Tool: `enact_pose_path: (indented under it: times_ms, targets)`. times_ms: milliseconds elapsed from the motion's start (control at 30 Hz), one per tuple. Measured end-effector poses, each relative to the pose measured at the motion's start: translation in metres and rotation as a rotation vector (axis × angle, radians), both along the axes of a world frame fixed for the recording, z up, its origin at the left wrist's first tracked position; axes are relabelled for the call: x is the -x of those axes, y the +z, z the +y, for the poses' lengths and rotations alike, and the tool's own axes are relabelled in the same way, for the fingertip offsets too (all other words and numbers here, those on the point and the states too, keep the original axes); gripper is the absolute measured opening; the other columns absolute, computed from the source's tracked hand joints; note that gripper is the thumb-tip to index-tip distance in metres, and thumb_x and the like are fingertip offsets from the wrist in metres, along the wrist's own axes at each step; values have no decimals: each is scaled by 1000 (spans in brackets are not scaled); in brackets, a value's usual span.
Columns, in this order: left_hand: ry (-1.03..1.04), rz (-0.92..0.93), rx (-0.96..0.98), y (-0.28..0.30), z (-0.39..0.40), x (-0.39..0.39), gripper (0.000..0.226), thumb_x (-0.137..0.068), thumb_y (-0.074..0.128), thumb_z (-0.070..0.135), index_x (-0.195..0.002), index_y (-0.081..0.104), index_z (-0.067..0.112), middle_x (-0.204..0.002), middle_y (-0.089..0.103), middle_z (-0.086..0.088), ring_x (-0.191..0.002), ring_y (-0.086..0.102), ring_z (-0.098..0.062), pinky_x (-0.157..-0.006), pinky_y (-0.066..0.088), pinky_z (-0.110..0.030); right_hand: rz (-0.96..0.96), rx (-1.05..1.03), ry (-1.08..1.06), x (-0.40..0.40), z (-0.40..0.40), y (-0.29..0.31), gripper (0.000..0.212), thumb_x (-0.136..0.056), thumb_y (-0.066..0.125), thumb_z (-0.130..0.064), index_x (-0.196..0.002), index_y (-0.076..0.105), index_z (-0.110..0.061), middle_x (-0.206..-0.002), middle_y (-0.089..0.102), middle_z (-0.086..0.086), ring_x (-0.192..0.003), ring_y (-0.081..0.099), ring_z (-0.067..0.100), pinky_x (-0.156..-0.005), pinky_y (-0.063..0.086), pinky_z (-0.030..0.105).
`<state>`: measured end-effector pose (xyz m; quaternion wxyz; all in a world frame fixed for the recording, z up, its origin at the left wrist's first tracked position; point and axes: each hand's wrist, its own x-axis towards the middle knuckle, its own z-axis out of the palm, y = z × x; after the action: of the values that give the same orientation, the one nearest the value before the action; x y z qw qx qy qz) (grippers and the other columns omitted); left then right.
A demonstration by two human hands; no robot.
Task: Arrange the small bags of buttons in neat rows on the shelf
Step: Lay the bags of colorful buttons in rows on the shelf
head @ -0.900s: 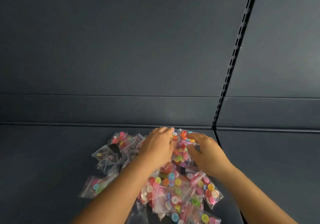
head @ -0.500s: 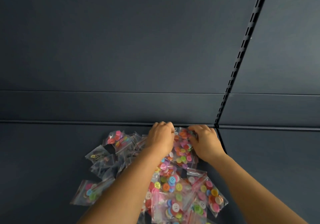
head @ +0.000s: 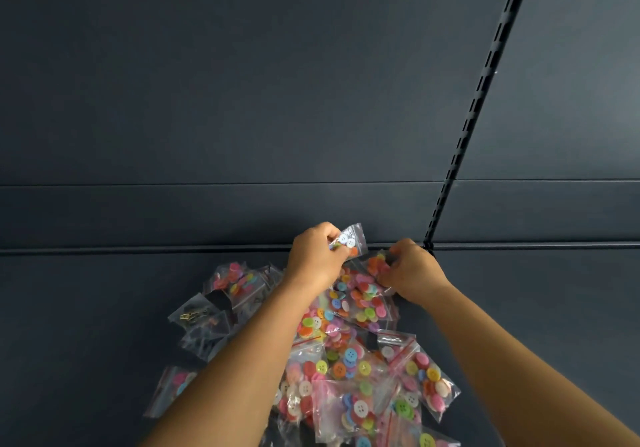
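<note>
A loose heap of small clear bags of coloured buttons [head: 346,360] lies on the dark shelf [head: 86,325]. My left hand [head: 313,258] grips one small bag [head: 351,240] and holds it lifted near the shelf's back wall. To its right, my right hand [head: 412,271] pinches the top of another bag [head: 372,266] that still lies on the far edge of the heap. Both forearms cross over the pile and hide part of it.
A few bags with dark contents [head: 204,322] lie on the left side of the heap. The back wall [head: 242,100] rises right behind the hands. A slotted upright rail [head: 474,107] runs up from the shelf seam on the right.
Both hands reached further back over the heap. My left hand has taken hold of a bag and raised it off the pile; my right hand has moved right onto another bag.
</note>
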<state>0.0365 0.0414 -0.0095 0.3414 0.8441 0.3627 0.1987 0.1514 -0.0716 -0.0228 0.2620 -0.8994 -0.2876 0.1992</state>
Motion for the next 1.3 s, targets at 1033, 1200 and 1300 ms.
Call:
enact_pose_path:
  times_ms: [1033, 1200, 1300]
  targets:
    - [-186, -410, 742, 38, -105, -38, 14, -86, 68, 19, -96, 69, 10, -83, 74, -4, -69, 66, -11, -72, 57, -24, 580, -905, -313, 4, -108, 61, 10, -89, 62, -15, -85, 70, -11, -86, 74, 8, -77, 68, 16, -72, 54, 27]
    - [-58, -383, 660, 25, -128, -71, 10, -88, 63, 32, -82, 67, 26, -91, 71, 4, -87, 63, -14, -85, 49, -29, 485, -906, -376, -41, -133, 54, 15, -89, 61, -11, -79, 71, -16, -72, 69, 4, -66, 60, 14, -65, 53, 23]
    - [-2, -354, 604, 15, -140, -93, 13, -88, 62, 28, -85, 66, 17, -84, 67, 4, -76, 57, -14, -74, 46, -27, 376, -791, -388, -74, -154, 46, 18, -89, 59, -9, -76, 70, -17, -67, 67, 1, -58, 60, 8, -61, 54, 18]
